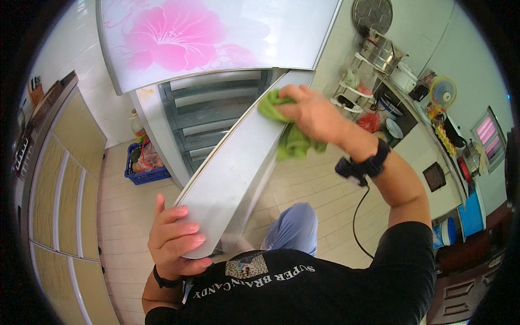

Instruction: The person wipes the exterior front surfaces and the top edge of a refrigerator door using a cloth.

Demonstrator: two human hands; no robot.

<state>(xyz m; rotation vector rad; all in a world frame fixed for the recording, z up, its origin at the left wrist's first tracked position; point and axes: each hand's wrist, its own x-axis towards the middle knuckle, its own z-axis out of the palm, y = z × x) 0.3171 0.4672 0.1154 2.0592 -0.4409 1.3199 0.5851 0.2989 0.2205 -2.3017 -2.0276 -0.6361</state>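
Observation:
The lower door of a refrigerator (237,162) stands ajar, its pale top edge facing up. My left hand (178,239) grips the door's near outer end, thumb on one side and fingers on the other. Near the hinge end, my right hand (310,113) holds a green cloth (274,107) against the top edge; part of the cloth hangs down over the outer side. The right hand is slightly blurred. Above is the closed upper door (243,36), printed with a pink flower. Grey drawers (219,97) show inside the lower compartment.
A blue plastic basket (152,175) with bagged items stands on the floor left of the refrigerator, beside an oil bottle (138,126). Cabinets (77,174) line the left side. At right are a white shelf rack (353,89) and a counter with cookware. A black cable (355,219) hangs from my right wrist.

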